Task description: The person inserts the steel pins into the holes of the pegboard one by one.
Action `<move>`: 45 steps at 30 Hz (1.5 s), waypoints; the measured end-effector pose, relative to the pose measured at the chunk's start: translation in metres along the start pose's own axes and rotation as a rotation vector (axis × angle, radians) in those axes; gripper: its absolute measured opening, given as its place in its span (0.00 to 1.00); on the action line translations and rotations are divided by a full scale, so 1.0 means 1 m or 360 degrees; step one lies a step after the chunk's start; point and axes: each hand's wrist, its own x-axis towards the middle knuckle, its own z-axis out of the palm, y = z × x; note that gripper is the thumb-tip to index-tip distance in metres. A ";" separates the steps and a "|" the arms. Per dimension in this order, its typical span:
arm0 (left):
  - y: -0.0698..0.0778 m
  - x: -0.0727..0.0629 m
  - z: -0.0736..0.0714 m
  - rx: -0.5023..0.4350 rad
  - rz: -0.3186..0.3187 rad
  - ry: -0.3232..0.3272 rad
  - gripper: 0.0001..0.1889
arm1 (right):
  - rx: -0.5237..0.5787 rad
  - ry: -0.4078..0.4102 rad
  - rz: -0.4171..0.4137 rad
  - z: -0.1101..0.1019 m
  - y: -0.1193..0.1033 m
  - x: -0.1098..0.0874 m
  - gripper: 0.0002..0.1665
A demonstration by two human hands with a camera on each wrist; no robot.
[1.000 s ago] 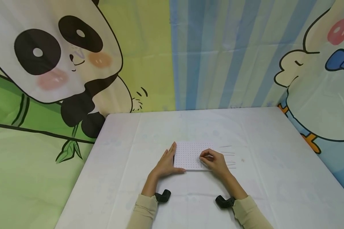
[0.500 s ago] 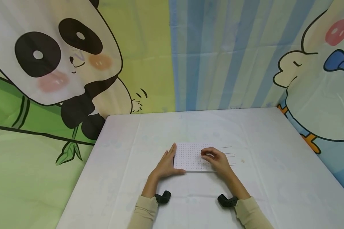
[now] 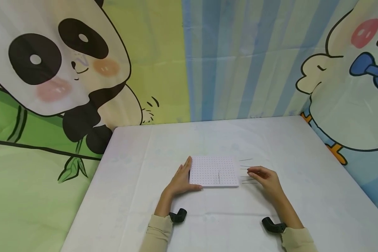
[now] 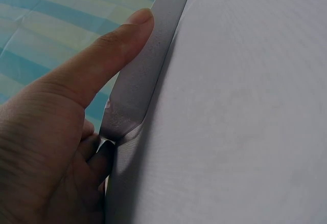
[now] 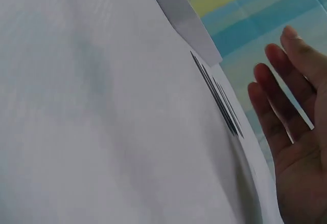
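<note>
A white pegboard (image 3: 204,171) with a grid of small dots lies flat on the table. My left hand (image 3: 181,179) steadies its near left corner, with the thumb (image 4: 117,47) straight along the front side and the other fingers stretched along the left side. One thin dark stick (image 3: 218,177) stands on the right part of the board. To the right of the board, several more thin dark sticks (image 5: 214,95) lie side by side on the cloth. Over them hovers my right hand (image 3: 266,177), nothing between its loosely bent, spread fingers (image 5: 278,104).
A white cloth (image 3: 157,143) covers the table. Behind it hangs a curtain (image 3: 220,59) printed with a panda, stripes and a white cartoon figure. Each wrist carries a small black camera, one at the left cuff (image 3: 178,215) and one at the right cuff (image 3: 273,225).
My right hand has let go of the stick, which stays upright on the board, and has moved right over the loose sticks. The left hand keeps its place at the board's corner.
</note>
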 end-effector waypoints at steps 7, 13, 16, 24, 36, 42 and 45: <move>-0.003 -0.001 -0.001 -0.0002 0.0012 0.0018 0.68 | -0.0258 -0.0082 -0.0003 -0.005 -0.010 -0.011 0.08; -0.003 0.000 0.001 -0.0002 0.0021 0.0012 0.68 | -0.0266 -0.0068 -0.0044 -0.005 0.008 -0.015 0.09; -0.003 0.001 0.002 0.0006 0.0019 0.0016 0.69 | -0.0279 -0.0071 -0.0068 -0.007 0.019 -0.016 0.09; -0.002 0.001 0.001 -0.0010 0.0024 0.0026 0.68 | -0.0435 -0.0102 -0.0205 -0.008 0.027 -0.015 0.09; -0.001 0.000 0.001 -0.0028 0.0036 0.0028 0.68 | -0.0584 -0.0050 -0.0209 0.001 0.005 -0.018 0.09; -0.001 0.000 0.001 -0.0016 0.0027 0.0025 0.68 | -0.0657 -0.0049 -0.0212 -0.002 0.021 -0.018 0.11; -0.001 0.000 0.001 -0.0014 0.0013 0.0012 0.69 | -0.0697 -0.0067 -0.0211 -0.004 0.027 -0.017 0.11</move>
